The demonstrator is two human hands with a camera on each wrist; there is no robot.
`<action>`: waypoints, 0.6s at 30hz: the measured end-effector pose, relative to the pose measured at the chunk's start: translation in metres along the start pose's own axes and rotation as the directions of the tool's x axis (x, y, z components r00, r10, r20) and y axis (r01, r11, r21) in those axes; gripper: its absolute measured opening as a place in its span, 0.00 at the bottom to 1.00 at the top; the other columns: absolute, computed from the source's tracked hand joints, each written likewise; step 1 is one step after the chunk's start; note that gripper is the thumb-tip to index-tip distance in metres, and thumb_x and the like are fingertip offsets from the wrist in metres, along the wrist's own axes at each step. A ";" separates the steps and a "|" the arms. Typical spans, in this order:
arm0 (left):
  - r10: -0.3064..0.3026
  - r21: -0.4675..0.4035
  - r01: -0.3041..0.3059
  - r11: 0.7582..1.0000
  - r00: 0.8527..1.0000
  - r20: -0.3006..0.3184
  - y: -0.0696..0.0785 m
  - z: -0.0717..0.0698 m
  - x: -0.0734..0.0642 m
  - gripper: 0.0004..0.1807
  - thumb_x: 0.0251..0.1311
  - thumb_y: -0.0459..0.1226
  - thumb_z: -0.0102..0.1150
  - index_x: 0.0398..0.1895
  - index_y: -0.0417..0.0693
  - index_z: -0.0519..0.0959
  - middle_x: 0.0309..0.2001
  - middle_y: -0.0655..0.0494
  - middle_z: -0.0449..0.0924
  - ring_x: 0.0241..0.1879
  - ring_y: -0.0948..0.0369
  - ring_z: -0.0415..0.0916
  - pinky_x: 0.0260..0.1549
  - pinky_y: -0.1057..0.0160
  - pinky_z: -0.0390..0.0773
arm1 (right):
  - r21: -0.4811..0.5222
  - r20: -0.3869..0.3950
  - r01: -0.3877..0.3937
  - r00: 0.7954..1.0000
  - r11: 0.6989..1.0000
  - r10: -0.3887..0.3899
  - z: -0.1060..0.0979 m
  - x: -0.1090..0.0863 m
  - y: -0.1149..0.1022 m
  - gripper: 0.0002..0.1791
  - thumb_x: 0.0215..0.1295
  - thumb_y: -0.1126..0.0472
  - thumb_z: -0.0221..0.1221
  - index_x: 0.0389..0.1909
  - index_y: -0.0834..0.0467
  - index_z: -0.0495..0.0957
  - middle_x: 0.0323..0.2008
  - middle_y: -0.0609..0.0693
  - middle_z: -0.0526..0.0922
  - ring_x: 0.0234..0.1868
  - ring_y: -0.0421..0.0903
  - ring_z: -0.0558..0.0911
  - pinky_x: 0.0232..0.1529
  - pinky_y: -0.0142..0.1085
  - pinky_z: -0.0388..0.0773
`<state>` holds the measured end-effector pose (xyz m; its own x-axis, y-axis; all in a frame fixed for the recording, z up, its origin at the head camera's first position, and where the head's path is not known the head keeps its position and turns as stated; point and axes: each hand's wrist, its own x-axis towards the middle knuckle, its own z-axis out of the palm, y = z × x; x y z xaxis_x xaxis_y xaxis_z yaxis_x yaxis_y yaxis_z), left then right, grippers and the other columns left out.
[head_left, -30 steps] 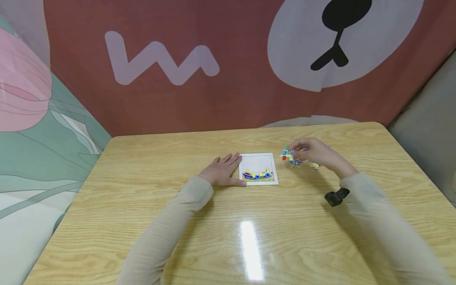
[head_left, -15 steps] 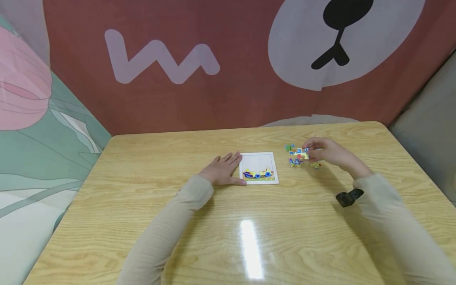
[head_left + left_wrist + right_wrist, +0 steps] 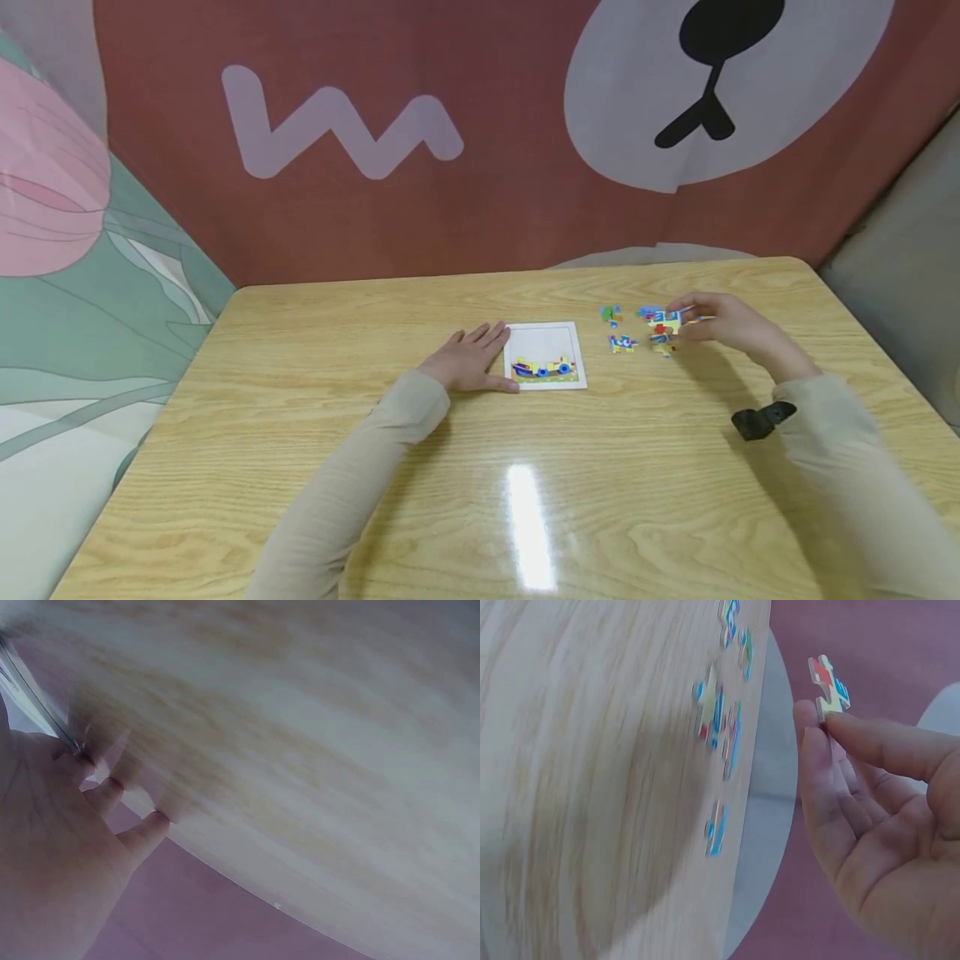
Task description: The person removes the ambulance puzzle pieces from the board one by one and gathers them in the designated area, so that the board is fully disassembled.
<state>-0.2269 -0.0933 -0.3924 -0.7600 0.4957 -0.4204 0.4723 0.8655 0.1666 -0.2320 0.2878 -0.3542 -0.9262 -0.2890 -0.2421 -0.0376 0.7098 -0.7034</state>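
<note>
A jigsaw puzzle piece (image 3: 831,684), yellow with red and blue print, is pinched between the thumb and fingertips of my right hand (image 3: 731,327), raised over the loose pieces. My left hand (image 3: 467,360) lies flat with fingers spread at the left edge of a white puzzle frame (image 3: 581,350), its thumb on the lower corner. Along the frame's bottom sits a strip of joined pieces (image 3: 542,368) with blue wheels; the upper part shows a plain pale board. In the left wrist view, the fingers of the left hand (image 3: 67,817) rest at the frame's edge.
Several loose puzzle pieces lie right of the frame, among them a green and blue one (image 3: 611,314) and a blue and purple one (image 3: 622,343). The wooden table (image 3: 360,325) ends at a wall with a printed bear design. A black wrist camera (image 3: 759,421) hangs at the right sleeve.
My right hand has moved to the right, away from the frame, carrying the puzzle piece over the loose ones and uncovering several of them. The left hand and frame have stayed put.
</note>
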 end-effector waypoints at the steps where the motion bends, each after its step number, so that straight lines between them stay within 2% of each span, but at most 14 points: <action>1: -0.001 0.000 0.001 1.000 1.000 0.001 0.000 0.000 0.000 0.54 0.57 0.71 0.42 0.77 0.57 0.32 0.78 0.62 0.27 0.78 0.58 0.30 0.75 0.47 0.39 | 0.007 -0.005 -0.010 1.000 1.000 0.010 -0.002 -0.001 0.003 0.24 0.68 0.61 0.55 0.62 0.66 0.67 0.48 0.58 0.76 0.36 0.29 0.75 0.42 0.32 0.80; 4: -0.001 -0.004 0.001 1.000 1.000 0.000 0.001 0.000 -0.001 0.54 0.57 0.71 0.42 0.77 0.57 0.32 0.78 0.63 0.27 0.78 0.58 0.30 0.75 0.47 0.39 | 0.020 -0.020 -0.040 0.999 0.999 0.040 -0.008 -0.002 0.012 0.24 0.70 0.60 0.52 0.63 0.68 0.65 0.42 0.48 0.79 0.35 0.29 0.77 0.42 0.30 0.80; 8: -0.004 -0.004 0.004 1.000 1.000 0.006 0.001 -0.001 -0.002 0.54 0.57 0.71 0.42 0.77 0.58 0.32 0.78 0.63 0.26 0.78 0.59 0.29 0.75 0.48 0.38 | 0.052 -0.030 -0.078 0.996 0.996 0.079 -0.015 -0.005 0.023 0.26 0.71 0.58 0.51 0.63 0.70 0.64 0.36 0.34 0.77 0.34 0.28 0.78 0.40 0.28 0.78; 13: -0.003 -0.001 0.003 1.000 1.000 0.003 0.001 0.000 0.000 0.54 0.57 0.71 0.41 0.77 0.58 0.31 0.78 0.63 0.26 0.78 0.59 0.29 0.75 0.48 0.38 | 0.073 -0.030 -0.107 0.994 0.992 0.109 -0.020 -0.007 0.034 0.27 0.70 0.61 0.52 0.63 0.74 0.62 0.32 0.28 0.75 0.33 0.24 0.77 0.38 0.25 0.78; 18: 0.000 0.002 0.000 1.000 1.000 -0.002 0.000 0.001 0.001 0.54 0.57 0.71 0.42 0.77 0.58 0.32 0.78 0.63 0.26 0.78 0.59 0.30 0.75 0.47 0.39 | 0.099 -0.012 -0.147 0.989 0.984 0.149 -0.023 -0.009 0.039 0.29 0.69 0.60 0.54 0.63 0.76 0.61 0.29 0.26 0.77 0.31 0.25 0.77 0.35 0.27 0.78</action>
<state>-0.2272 -0.0931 -0.3932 -0.7611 0.4955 -0.4187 0.4730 0.8656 0.1645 -0.2340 0.3327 -0.3644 -0.9260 -0.1724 -0.3357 0.1359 0.6775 -0.7229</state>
